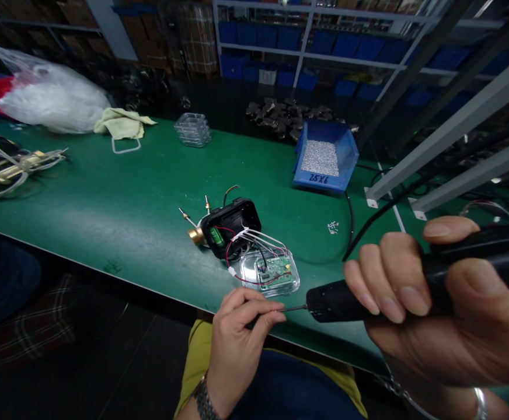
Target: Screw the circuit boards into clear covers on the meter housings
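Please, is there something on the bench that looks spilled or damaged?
A few small metal pieces lie loose on the green bench, outside the blue bin, which holds many small pieces. They may be spilled, or set out on purpose. I see no clear damage.

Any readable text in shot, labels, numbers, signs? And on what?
"25X6", black marking on the front of the blue bin; can't tell if there's a dot after the 2.
Circuit board: any print too small to read.
No other text legible.
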`<state>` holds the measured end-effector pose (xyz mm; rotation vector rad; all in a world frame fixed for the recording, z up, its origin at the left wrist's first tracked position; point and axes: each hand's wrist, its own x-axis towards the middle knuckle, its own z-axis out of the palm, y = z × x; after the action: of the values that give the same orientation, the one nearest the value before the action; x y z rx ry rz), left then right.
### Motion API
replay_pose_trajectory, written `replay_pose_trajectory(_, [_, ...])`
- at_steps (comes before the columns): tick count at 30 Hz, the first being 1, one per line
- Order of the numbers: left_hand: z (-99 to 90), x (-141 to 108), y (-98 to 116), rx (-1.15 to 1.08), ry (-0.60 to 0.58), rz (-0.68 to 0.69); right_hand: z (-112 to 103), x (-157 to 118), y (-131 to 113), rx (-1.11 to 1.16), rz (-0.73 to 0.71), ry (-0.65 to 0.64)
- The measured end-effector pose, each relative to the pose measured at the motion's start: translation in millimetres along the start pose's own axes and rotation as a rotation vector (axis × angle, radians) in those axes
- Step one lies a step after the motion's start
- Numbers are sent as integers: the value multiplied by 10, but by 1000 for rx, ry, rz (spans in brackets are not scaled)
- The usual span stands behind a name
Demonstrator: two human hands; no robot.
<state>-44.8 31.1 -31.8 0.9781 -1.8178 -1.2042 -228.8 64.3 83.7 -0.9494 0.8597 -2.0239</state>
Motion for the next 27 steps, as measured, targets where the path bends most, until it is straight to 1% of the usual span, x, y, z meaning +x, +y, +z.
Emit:
replay_pose_trajectory(4, [-27, 5, 0, 26, -17, 39, 25, 0, 43, 8, 15, 26])
replay_pose_trajectory(9, [-70, 11, -14, 99, -52, 138, 46, -6, 87, 13, 29, 45])
replay_pose_trajectory(12, [-93, 12, -40, 146, 4, 223, 57, -19, 100, 8, 37, 19])
replay_pose_trajectory(14, [-102, 11, -63, 165, 49, 253, 71, -18, 107, 2, 45, 0])
replay_pose_trajectory(16, [-107, 8, -95, 177, 79, 232, 95, 3, 119, -20, 50, -4])
replay_pose_trajectory(18, [-104, 5, -138, 223, 111, 178, 128, 46, 139, -66, 24, 28])
replay_pose_trajectory(20, [-92, 6, -190, 328, 138, 109, 167, 102, 169, -125, -18, 72])
replay_pose_trajectory(22, [-70, 23, -240, 452, 157, 58, 213, 152, 204, -171, -47, 73])
replay_pose_trajectory(24, [-39, 66, -274, 543, 157, 28, 257, 178, 232, -201, -55, 49])
replay_pose_trajectory(27, [17, 171, -288, 594, 114, 18, 288, 176, 234, -261, -24, 45])
